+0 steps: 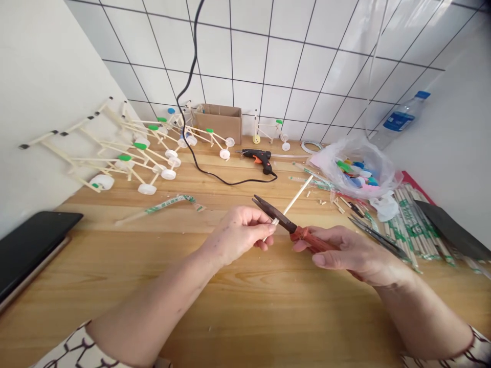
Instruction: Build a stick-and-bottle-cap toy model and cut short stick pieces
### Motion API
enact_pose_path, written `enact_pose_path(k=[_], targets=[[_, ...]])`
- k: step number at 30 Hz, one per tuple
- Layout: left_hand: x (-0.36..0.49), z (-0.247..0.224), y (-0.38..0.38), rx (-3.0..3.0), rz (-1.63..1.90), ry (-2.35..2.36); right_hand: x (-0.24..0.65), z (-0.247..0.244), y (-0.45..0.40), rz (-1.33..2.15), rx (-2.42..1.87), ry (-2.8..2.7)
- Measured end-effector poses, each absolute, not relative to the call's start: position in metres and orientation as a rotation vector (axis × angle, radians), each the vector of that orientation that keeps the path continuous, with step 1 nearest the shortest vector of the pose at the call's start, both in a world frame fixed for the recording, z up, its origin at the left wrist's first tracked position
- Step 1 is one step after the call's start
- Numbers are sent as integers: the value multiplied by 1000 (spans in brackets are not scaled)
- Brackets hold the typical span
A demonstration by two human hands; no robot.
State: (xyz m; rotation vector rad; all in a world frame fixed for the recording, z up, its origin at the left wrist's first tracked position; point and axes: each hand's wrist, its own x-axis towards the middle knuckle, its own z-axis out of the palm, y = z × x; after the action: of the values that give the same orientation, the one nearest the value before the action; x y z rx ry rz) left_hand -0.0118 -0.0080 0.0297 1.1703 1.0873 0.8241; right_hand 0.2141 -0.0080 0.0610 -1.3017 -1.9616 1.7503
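Over the middle of the wooden table, my left hand (pixel 249 227) pinches the near end of a pale wooden chopstick (pixel 301 191) that slants up and away to the right. A short pale piece also shows at those fingertips. My right hand (pixel 341 250) is wrapped around the red handles of a pair of scissors (pixel 282 217). Their dark blades lie across the chopstick close to my left fingers, pointing up and left. Whether the blades touch the wood I cannot tell. The undersides of both hands are hidden.
Several stick-built model bicycles (pixel 132 161) stand at the back left near a cardboard box (pixel 218 122). A black glue gun (pixel 261 158) lies behind my hands, its cord looping left. Right are a plastic bag (pixel 330 158), metal scissors (pixel 378 237), wrapped chopsticks (pixel 416 225) and a bottle (pixel 401 120). A phone (pixel 34 245) lies left.
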Motion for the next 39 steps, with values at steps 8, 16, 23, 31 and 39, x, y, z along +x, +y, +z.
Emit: enact_pose_path(k=[8, 16, 23, 31, 39], targets=[[-13, 33, -8, 1200, 806, 1111, 214, 63, -6, 1759, -1328, -1958], [-14, 33, -7, 1271, 764, 1137, 212, 65, -6, 1765, -1284, -1985], [-14, 32, -5, 1335, 760, 1160, 211, 61, -7, 1720, -1282, -2008], [-14, 31, -3, 1304, 767, 1147, 210, 62, -8, 1731, -1300, -1983], [-14, 33, -2, 1302, 765, 1142, 209, 62, -9, 1721, -1302, -1966]])
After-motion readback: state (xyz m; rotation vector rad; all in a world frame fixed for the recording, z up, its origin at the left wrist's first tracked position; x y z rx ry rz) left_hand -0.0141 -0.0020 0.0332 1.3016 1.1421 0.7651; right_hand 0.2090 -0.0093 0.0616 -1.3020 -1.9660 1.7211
